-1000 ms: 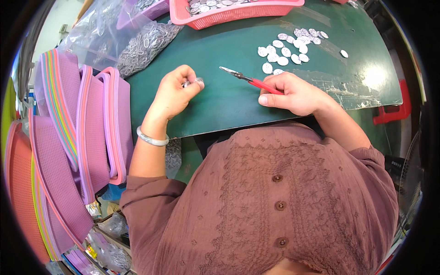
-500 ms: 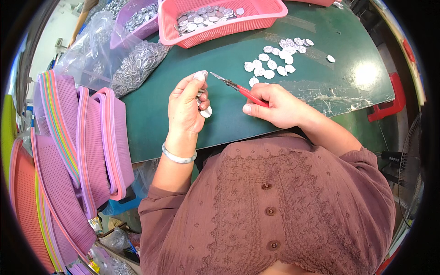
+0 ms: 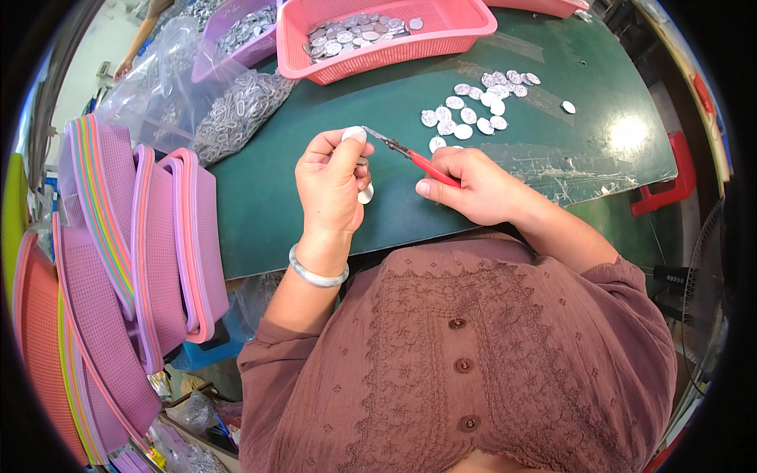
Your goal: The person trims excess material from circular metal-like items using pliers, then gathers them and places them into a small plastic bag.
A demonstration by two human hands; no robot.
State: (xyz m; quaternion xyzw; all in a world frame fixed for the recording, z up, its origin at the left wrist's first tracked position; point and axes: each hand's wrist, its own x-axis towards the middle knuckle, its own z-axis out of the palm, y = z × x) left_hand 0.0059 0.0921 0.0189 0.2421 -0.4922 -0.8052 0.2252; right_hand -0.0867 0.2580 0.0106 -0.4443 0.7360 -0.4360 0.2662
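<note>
Silver oval disc (image 3: pixel 354 134) is just above mid-frame, left hand (image 3: pixel 325 185) pinching it (more discs (image 3: pixel 366 194) tucked lower), seemingly so its edge stays clear for red-handled pliers (image 3: pixel 408 153) wrapped in the right hand (image 3: pixel 477 186). Loose discs (image 3: pixel 467 116) sit upper right, probably for easy reach.

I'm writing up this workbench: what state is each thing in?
Left hand, closed, pinching a silvery oval piece
Right hand, closed on the pliers
Pliers, tips at that piece; opening unclear
Loose oval pieces, scattered on the green table
Green table, scuffed at right
Nearer pink basket, partly filled with more pieces
Clear bag, holding metal links
Left-side baskets, stacked
</note>
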